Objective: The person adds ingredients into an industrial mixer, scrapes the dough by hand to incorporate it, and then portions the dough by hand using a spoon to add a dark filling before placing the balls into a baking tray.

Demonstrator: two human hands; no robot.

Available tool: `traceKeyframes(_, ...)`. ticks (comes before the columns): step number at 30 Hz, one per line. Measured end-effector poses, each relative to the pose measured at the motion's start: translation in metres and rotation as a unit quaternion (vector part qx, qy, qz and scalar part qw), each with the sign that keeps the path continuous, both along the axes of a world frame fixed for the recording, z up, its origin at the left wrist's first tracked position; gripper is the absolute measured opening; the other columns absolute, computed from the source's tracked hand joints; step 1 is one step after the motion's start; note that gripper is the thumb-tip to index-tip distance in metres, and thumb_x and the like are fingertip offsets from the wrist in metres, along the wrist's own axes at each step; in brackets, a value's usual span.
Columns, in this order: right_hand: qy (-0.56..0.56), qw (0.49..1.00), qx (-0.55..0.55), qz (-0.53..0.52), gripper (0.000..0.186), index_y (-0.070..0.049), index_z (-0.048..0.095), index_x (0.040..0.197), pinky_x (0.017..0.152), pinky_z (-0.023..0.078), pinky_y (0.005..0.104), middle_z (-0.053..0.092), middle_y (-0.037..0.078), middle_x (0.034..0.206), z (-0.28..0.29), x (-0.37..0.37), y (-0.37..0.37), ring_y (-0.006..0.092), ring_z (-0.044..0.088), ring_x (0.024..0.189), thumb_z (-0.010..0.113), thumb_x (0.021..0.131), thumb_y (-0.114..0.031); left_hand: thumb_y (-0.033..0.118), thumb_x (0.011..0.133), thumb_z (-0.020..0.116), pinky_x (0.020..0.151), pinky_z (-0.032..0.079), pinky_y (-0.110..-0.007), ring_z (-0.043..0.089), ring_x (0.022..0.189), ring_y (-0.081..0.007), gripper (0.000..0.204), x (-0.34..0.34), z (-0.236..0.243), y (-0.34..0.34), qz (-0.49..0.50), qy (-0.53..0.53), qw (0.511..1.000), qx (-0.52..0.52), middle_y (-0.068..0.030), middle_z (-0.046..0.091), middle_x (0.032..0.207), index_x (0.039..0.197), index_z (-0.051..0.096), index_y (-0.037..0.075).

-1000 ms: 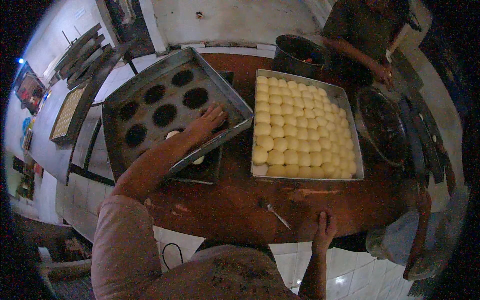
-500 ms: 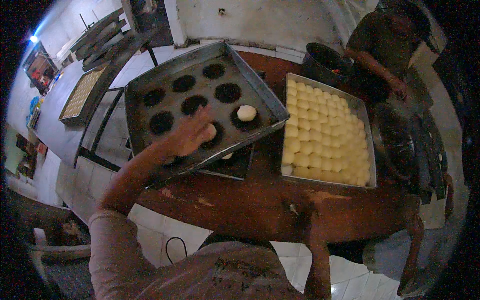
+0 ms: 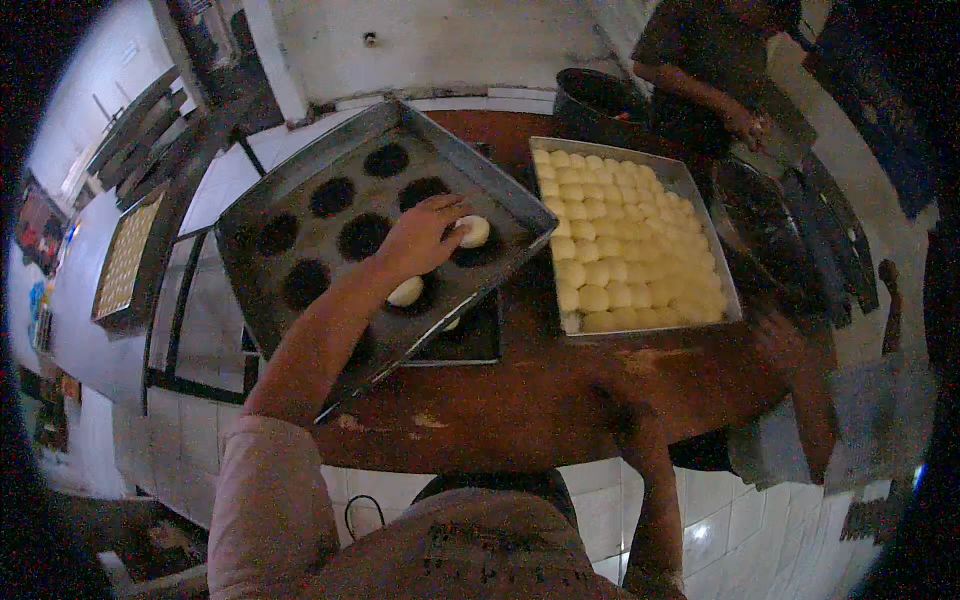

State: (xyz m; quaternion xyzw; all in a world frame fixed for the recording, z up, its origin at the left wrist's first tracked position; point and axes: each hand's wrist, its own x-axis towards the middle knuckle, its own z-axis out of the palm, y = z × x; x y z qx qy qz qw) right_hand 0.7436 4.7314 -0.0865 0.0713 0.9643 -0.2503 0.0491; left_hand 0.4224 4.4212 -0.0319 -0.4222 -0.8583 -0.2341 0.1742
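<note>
A deep metal baking tray (image 3: 300, 190) with dark round spots lies tilted on the table at left. My left hand (image 3: 425, 238) reaches over it, fingers stretched and not closed. Its thumb and fingertips touch the left side of a pale dough ball (image 3: 473, 232) sitting on one dark spot. A second dough ball (image 3: 405, 291) rests in the tray just below my wrist. My right hand (image 3: 622, 408) is low over the near part of the table, dark and smeared; its fingers cannot be made out.
A tray (image 3: 735, 300) packed with rows of yellowish dough balls stands at right. Another tray (image 3: 480, 345) lies partly under the spotted one. A black bucket (image 3: 600, 95) stands behind. A co-worker's hand (image 3: 745, 125) is at back right; another person's hand (image 3: 778, 338) is by the right table edge.
My left hand has moved right, from the nearer dough ball to the farther one. Another person's hand has come up at the table's right edge. The whole view has shifted slightly.
</note>
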Motion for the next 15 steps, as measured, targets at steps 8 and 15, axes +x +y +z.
traceKeyframes(8, 0.097, 0.977, -0.135, -0.137, 0.027, 0.001, 0.054, 0.101, 0.072, 0.047, 0.0333, 0.06, 0.013, 0.09, -0.013, 0.052, 0.019, 0.0228, 0.058, 0.081, 0.059, 0.075, 0.0, 0.022, 0.078, 0.062, 0.089, 0.041, -0.049, 0.047, 0.108, -0.0362, 0.038, -0.003, -0.02, 0.038, 0.028, -0.03, 0.993, -0.112, -0.0199, 0.046, 0.117, 0.112, 0.052, 0.007)
traceKeyframes(15, 0.206, 0.929, -0.239, -0.195, 0.02, 0.0, 0.049, 0.105, 0.074, 0.047, 0.03, 0.056, 0.011, 0.095, 0.002, 0.013, 0.058, 0.0182, 0.055, 0.085, 0.054, 0.086, -0.007, 0.016, 0.077, 0.059, 0.083, 0.044, -0.043, 0.05, 0.101, -0.0357, 0.025, 0.057, 0.068, 0.094, -0.01, 0.049, 0.998, 0.038, -0.0163, 0.055, 0.099, 0.099, 0.057, 0.003)
